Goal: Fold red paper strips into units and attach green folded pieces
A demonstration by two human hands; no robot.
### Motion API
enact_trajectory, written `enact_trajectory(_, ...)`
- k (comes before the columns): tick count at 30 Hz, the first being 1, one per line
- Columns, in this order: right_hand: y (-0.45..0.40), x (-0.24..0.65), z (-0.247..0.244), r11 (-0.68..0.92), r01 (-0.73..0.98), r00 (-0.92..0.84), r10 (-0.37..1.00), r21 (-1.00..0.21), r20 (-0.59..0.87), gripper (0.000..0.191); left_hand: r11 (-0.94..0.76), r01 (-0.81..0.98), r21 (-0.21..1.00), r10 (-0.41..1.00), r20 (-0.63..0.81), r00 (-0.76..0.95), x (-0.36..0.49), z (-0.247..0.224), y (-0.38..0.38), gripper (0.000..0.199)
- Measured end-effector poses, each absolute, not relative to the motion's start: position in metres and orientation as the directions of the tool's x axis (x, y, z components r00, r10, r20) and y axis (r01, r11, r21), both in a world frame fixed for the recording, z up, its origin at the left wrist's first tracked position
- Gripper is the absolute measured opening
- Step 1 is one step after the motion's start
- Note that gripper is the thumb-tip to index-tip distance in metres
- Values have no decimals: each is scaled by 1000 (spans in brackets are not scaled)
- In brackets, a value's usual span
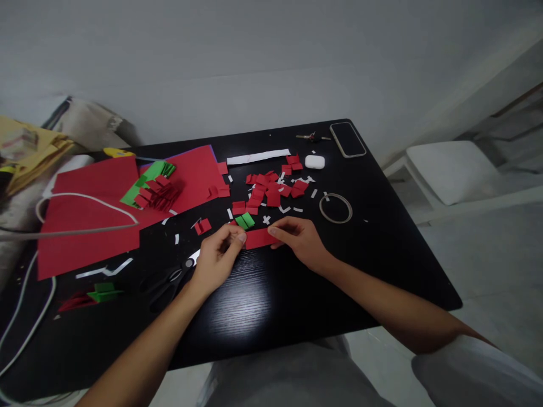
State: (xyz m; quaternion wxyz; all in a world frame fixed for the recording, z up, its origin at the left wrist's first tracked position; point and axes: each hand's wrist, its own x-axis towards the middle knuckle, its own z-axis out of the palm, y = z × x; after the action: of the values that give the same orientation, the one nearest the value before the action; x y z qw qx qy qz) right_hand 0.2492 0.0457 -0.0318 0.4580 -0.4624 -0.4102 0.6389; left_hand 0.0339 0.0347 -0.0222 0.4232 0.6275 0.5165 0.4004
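A strip of red paper (258,238) is stretched between my two hands, just above the black table. My left hand (218,254) pinches its left end between thumb and fingers. The right end is gripped by my right hand (299,240), thumb on top. Right behind the strip lies a small folded green paper piece (245,220). Many small folded red paper pieces (265,189) are heaped farther back, with white paper scraps among them. Black-handled scissors (169,282) rest beside my left hand, partly hidden by my wrist and forearm.
Large red paper sheets (93,226) cover the table's left side, topped by folded green and red pieces (156,189) and a white cable (97,199). Toward the right are a tape ring (350,212), a white earbud case (314,162), keys (313,137) and a phone (348,139).
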Motion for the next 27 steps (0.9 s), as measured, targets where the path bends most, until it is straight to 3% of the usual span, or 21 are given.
enact_trajectory(6,45,247,-33,-264,-268,-201,956,-927,-214,29,-23,258,966,985,-22,171,36,-26,33,23)
enact_trajectory(13,42,247,-33,-257,-189,-274,941,-948,-201,30,35,240,970,977,-84,196,35,-29,32,24)
enact_trajectory(27,43,251,-32,-197,-100,-252,953,-975,-167,27,28,236,971,970,-83,226,35,-27,31,23)
